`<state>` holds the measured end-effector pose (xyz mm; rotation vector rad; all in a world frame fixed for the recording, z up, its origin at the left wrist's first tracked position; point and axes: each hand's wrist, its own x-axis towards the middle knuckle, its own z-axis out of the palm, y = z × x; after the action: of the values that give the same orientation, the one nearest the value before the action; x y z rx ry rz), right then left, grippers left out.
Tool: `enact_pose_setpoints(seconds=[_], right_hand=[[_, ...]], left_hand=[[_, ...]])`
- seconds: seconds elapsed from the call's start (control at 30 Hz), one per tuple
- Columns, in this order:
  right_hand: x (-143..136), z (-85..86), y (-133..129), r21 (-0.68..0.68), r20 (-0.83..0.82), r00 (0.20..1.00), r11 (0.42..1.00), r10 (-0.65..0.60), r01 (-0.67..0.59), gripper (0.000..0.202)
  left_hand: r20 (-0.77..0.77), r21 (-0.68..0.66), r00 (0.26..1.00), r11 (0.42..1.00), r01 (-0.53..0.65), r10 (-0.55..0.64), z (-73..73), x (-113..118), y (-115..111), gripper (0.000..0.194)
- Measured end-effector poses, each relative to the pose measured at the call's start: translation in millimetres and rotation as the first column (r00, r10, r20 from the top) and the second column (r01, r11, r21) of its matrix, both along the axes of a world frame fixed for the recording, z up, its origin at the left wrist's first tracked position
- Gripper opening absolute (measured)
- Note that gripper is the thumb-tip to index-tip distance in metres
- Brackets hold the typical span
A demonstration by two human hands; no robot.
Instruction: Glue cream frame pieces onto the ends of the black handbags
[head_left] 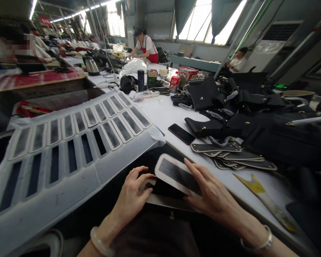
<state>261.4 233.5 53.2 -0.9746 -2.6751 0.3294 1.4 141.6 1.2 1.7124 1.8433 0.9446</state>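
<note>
My right hand (210,189) grips the lower right end of a flat panel (176,173), dark in the middle with a pale rim and rounded corners. Its fingers lie over the top edge, the thumb under it. My left hand (136,187) is curled, thumb and fingers closed round the end of a pale-edged dark piece (148,182) just left of the panel. A pale strip (171,202) runs below, between both hands. Rows of similar panels (119,129) lie on a white sheet (101,167) to the left, beside dark rectangular gaps.
Right of my hands, a phone (181,134), stacked dark pieces with pale edges (238,157) and a yellow tool (264,196) lie on the white table (160,116). Black bags (205,92) are heaped behind. A person in a red apron (147,48) works farther back.
</note>
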Motion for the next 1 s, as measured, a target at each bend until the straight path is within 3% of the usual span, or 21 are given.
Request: enact_pose_setpoints(seconds=[0.1, 0.23, 0.33, 0.4, 0.47, 0.57, 0.63, 0.77, 0.87, 1.0], right_hand=[[2, -2.7, 3, 0.087, 0.043, 0.998, 0.995, 0.041, -0.045, 0.100], [0, -8.2, 3, 0.231, 0.096, 0.991, 0.966, 0.093, -0.113, 0.084], [-10, -12.0, -1, 0.212, 0.130, 0.984, 0.965, 0.125, -0.151, 0.079], [-17, -13.5, -3, 0.154, 0.154, 0.976, 0.971, 0.157, -0.181, 0.078], [-23, -13.5, -2, 0.079, 0.174, 0.966, 0.975, 0.190, -0.206, 0.077], [-28, -11.1, 1, -0.044, 0.186, 0.954, 0.972, 0.233, -0.229, 0.075], [-30, -9.1, 3, -0.114, 0.198, 0.946, 0.964, 0.257, -0.238, 0.071], [-35, -7.7, 4, -0.163, 0.231, 0.925, 0.950, 0.300, -0.267, 0.069], [-33, -10.0, 2, -0.193, 0.260, 0.911, 0.942, 0.319, -0.275, 0.073], [-24, -15.9, 1, -0.156, 0.292, 0.893, 0.938, 0.342, -0.308, 0.070]], left_hand=[[0.173, -0.083, 0.981, 0.994, -0.073, 0.087, -7.5, -6, -9, 0.024], [0.251, -0.119, 0.959, 0.988, -0.101, 0.128, -15.6, -6, -17, 0.012], [0.304, -0.090, 0.940, 0.987, -0.131, 0.153, -18.1, -5, -17, 0.013], [0.408, -0.097, 0.889, 0.978, -0.185, 0.208, -22.1, -7, -16, 0.020], [0.581, -0.175, 0.765, 0.960, -0.217, 0.279, -30.7, -9, -17, 0.032], [0.817, -0.353, 0.416, 0.917, -0.188, 0.399, -51.9, -8, -18, 0.048], [0.856, -0.433, 0.238, 0.888, -0.151, 0.458, -67.1, -2, -17, 0.057], [0.870, -0.474, 0.104, 0.875, -0.095, 0.482, -83.2, 18, -12, 0.057], [0.875, -0.482, 0.006, 0.871, -0.092, 0.485, -80.2, 27, -9, 0.048], [0.866, -0.501, -0.047, 0.863, -0.063, 0.498, -71.9, 29, -7, 0.051]])
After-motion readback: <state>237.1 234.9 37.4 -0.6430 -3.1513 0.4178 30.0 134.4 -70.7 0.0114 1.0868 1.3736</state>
